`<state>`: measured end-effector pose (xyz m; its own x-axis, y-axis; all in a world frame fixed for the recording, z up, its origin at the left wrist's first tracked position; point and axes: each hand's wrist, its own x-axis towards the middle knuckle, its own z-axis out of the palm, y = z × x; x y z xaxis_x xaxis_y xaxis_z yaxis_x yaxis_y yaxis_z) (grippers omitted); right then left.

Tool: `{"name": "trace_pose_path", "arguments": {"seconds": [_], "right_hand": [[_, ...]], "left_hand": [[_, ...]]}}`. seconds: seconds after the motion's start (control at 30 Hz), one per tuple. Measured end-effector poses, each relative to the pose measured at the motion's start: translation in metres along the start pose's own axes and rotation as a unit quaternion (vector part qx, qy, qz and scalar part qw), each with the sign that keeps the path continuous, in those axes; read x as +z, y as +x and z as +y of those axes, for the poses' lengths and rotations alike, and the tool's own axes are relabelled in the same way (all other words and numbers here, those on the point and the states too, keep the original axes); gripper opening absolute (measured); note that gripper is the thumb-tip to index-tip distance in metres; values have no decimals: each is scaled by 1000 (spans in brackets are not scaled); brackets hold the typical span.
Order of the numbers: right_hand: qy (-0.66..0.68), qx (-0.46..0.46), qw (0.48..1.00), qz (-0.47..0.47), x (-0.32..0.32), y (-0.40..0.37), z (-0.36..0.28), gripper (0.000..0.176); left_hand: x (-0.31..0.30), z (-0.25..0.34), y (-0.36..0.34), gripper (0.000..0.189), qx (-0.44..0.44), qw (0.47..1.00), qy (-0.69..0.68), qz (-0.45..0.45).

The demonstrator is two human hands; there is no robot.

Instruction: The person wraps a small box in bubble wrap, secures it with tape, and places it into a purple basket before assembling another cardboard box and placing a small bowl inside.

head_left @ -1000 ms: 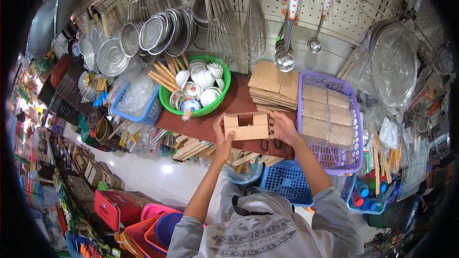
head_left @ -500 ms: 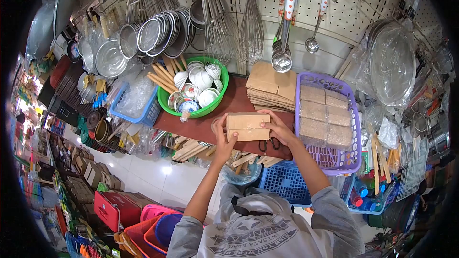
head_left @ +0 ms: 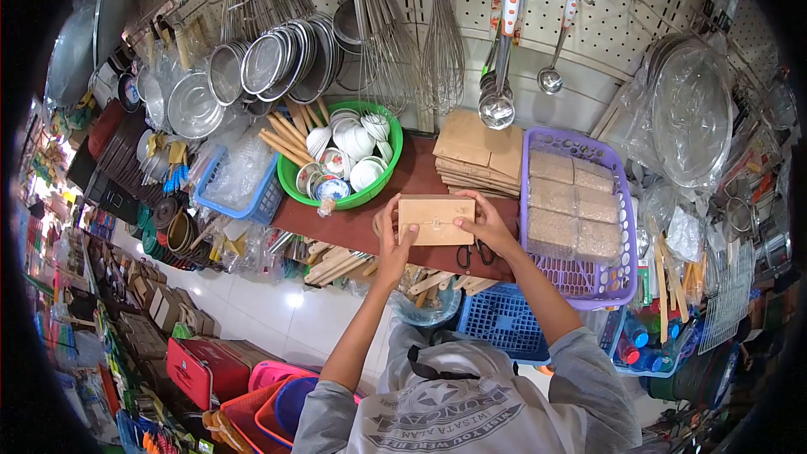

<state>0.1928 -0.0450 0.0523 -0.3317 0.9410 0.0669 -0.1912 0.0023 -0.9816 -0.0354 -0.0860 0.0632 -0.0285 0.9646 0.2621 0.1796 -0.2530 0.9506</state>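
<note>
Cardboard box [head_left: 435, 220]: gripped at both ends, likely to hold it closed.
Left hand [head_left: 392, 242]: clamped on box.
Right hand [head_left: 489, 225]: clamped on box.

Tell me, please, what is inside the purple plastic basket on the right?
The purple plastic basket holds clear-wrapped tan rectangular packs in rows; its near end is bare mesh. Whatever lies beneath the packs is covered.

Head camera — looking steeply down, close over the box [head_left: 435, 220].
</note>
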Motion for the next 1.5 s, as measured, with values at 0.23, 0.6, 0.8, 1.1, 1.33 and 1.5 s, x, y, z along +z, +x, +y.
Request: {"name": "trace_pose_path", "arguments": {"seconds": [0.23,0.6,0.8,1.1,1.33,1.5], "right_hand": [[-2,-9,1000,-2,-3,0,-3,60],[-33,-7,999,25,2,-2,-12,57],[-45,-13,998,30,3,-2,-12,58],[-53,-12,998,34,8,0,-8,59],[-51,-15,998,40,7,0,-11,59],[-52,-24,998,41,9,0,-10,59]], "left_hand": [[11,12,2,54,5,1000,-9,24],[18,6,4,50,27,998,24,47],[17,1,5,50,45,998,19,48],[23,11,5,73,5,997,37,66],[20,11,8,85,1,999,32,24],[18,11,12,86,-26,999,5,30]]}}
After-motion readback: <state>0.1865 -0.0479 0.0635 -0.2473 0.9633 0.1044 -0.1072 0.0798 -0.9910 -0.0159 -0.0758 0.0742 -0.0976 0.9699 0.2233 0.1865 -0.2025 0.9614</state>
